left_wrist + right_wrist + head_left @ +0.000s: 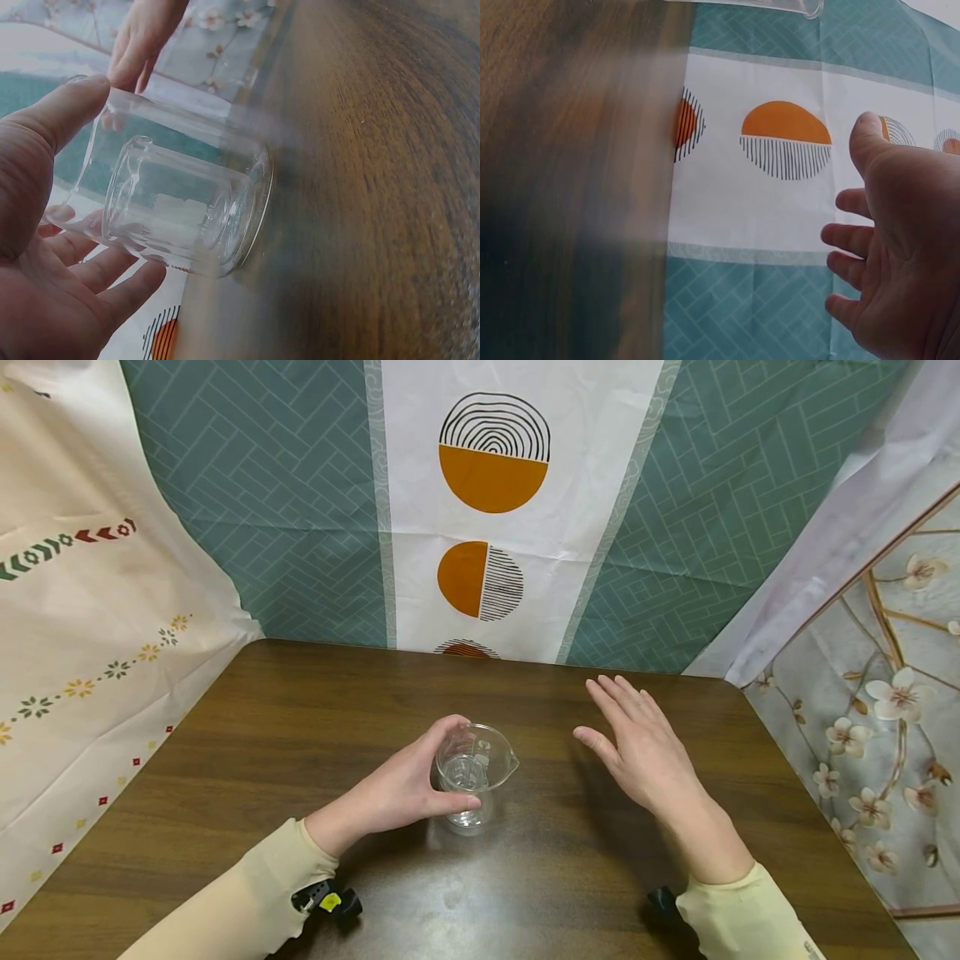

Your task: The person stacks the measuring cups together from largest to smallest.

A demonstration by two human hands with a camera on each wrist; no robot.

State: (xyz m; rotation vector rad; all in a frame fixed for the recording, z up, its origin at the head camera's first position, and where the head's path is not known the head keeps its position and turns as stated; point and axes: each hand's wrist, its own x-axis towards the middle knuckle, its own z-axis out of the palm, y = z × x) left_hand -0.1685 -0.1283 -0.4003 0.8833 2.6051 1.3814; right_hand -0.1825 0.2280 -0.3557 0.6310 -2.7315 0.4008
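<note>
A large clear glass beaker (495, 764) with a pouring spout is upright on or just above the brown table, left of centre. Inside it sits a smaller glass vessel (180, 184), whose rim shows below the beaker's own rim. My left hand (401, 787) holds the beaker from its left side, thumb on the near side and fingers round the far side. To the right, my right hand (651, 758) is raised over the table, apart from the beaker and holding nothing. Its fingers extend forward, with the thumb spread toward the beaker.
The brown wooden table (300, 710) ends at a green and white patterned curtain (300, 527) at the back. A cream printed cloth (82, 610) hangs on the left, a floral cloth (877, 752) on the right. Dark wrist devices sit below both sleeves.
</note>
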